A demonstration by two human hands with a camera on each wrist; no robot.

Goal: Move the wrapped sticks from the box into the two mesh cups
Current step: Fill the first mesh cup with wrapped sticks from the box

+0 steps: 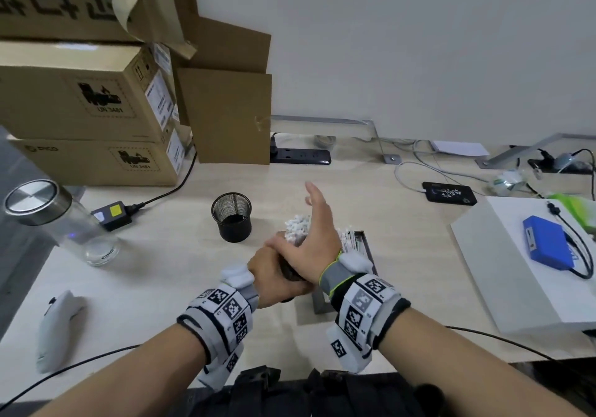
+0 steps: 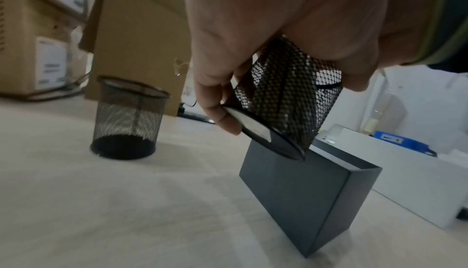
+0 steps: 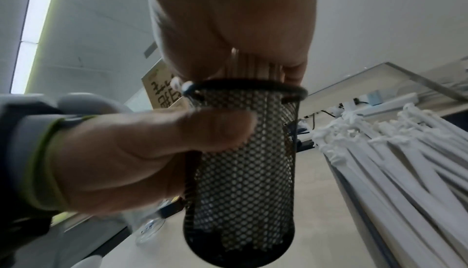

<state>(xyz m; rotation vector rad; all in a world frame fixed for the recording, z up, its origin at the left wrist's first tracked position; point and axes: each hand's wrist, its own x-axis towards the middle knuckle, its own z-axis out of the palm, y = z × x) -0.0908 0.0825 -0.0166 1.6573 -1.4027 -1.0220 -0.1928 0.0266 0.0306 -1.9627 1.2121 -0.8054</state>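
held mesh cup [image 1: 292, 274] mostly hidden, box [image 1: 366, 245] partly covered

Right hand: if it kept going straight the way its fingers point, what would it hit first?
Probably nothing close: the right hand rests its palm against the sticks in the held mesh cup, fingers aimed over bare desk toward the far wall; depth is unclear.

- Black wire mesh cup [image 3: 243, 172], matt, gripped.
- White paper-wrapped sticks [image 3: 395, 152], crinkled ends, right of that cup.
- Matt dark-grey box [image 2: 298, 192] beneath it.
- Pale wood-grain table [image 1: 180, 262].
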